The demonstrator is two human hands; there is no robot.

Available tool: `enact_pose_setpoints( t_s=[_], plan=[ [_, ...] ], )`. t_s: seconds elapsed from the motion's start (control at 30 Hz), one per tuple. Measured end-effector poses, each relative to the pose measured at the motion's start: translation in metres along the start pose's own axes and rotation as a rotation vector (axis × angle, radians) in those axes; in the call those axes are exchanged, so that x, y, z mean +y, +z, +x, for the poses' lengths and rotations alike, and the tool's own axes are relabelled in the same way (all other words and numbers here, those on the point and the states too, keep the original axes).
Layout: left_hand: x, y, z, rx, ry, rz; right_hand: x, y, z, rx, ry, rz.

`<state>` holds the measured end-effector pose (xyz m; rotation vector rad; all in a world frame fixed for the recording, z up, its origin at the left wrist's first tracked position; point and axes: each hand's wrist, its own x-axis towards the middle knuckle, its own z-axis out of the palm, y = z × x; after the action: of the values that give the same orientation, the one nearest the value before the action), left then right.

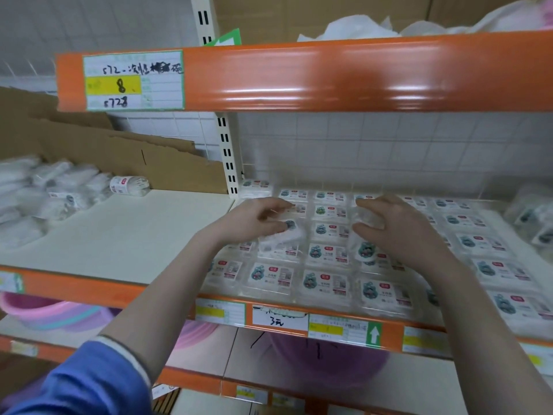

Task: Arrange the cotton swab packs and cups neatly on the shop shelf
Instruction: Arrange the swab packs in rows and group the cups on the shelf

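Several flat cotton swab packs (326, 281) with cartoon labels lie in rows on the white shelf (119, 232) with an orange front edge. My left hand (254, 220) grips one clear swab pack (284, 235) lifted slightly above the left rows. Over the middle rows, my right hand (398, 229) holds another clear pack (366, 218), fingers curled round it. Wrapped stacks of white cups (45, 190) lie on the shelf's left side, with one labelled roll (129, 185) beside them.
An orange upper shelf (299, 73) with a price label hangs close overhead. A perforated upright post (229, 154) divides the two bays. Torn cardboard (119, 151) leans behind the cups. More wrapped packs (532, 220) sit at far right. Pink basins (59, 313) fill the lower shelf.
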<state>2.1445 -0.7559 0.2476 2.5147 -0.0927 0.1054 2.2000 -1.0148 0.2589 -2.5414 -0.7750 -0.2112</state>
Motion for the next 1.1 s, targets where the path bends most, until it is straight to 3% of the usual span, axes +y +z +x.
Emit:
enact_pose_setpoints(
  t_s=[0.4, 0.63, 0.97, 1.1],
  plan=[
    [-0.007, -0.011, -0.008, -0.252, 0.036, 0.24, -0.003, 0.001, -0.002, 0.003, -0.012, -0.025],
    [0.0, -0.003, 0.001, -0.262, 0.074, 0.19, -0.004, 0.0, -0.002, 0.006, -0.014, -0.033],
    [0.005, -0.004, 0.0, -0.136, 0.068, 0.601, -0.006, 0.0, -0.005, 0.007, -0.017, -0.05],
    [0.004, -0.002, 0.004, -0.082, 0.14, 0.595, -0.008, -0.001, -0.006, -0.002, -0.012, -0.059]
  ],
)
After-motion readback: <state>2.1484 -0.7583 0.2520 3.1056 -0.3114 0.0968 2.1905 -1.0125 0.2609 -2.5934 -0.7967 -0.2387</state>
